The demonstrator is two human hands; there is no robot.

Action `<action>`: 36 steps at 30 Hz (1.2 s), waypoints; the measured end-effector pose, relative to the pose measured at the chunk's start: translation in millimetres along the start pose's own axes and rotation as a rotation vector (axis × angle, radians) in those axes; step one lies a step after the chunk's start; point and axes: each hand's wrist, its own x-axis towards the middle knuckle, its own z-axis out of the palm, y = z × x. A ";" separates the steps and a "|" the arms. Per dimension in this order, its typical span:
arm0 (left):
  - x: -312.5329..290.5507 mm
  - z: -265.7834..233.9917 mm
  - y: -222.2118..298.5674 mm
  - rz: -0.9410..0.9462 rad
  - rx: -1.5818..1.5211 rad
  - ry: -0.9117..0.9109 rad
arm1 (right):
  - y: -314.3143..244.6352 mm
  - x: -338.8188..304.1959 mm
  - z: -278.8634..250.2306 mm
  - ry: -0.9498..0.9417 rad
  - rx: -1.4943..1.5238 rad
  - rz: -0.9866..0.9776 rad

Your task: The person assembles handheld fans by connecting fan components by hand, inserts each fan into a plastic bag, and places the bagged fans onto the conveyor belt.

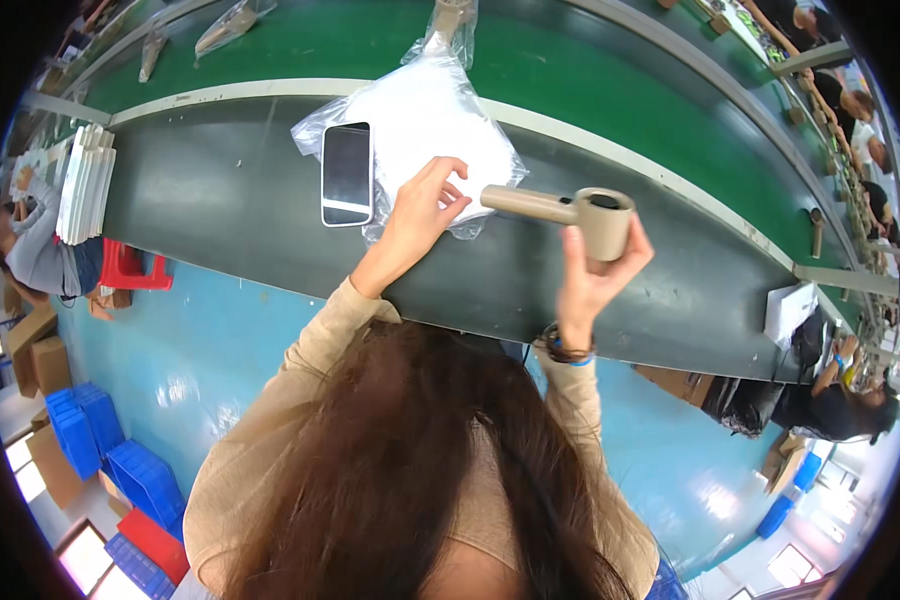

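My right hand (602, 275) grips the round body of a beige hair dryer (604, 225), its fingers wrapped around the lower side. The dryer's handle (526, 203) points left, toward my other hand. My left hand (425, 205) is over a stack of clear plastic bags (410, 110), its fingers curved and apart, with nothing visible between them. A smartphone (347, 174) with a dark screen and pale edge lies on the left part of the bags.
The dark worktable (230, 190) borders a green conveyor belt (300, 45) carrying bagged items (232, 25). White folded sheets (87, 185) stand at the left end, near a red stool (135, 268). Blue crates (145, 480) sit on the floor. Other people work at both sides.
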 end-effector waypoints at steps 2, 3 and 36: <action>-0.3 -2.4 3.5 -0.052 -0.031 0.011 | 9.3 -19.3 8.7 0.006 0.026 -0.019; -0.7 -3.5 3.8 -0.109 -0.060 0.023 | 9.2 -24.3 11.0 0.027 -0.011 -0.038; 41.2 -62.3 70.0 0.017 -0.282 0.142 | -28.5 14.0 89.1 -0.466 -0.495 -0.515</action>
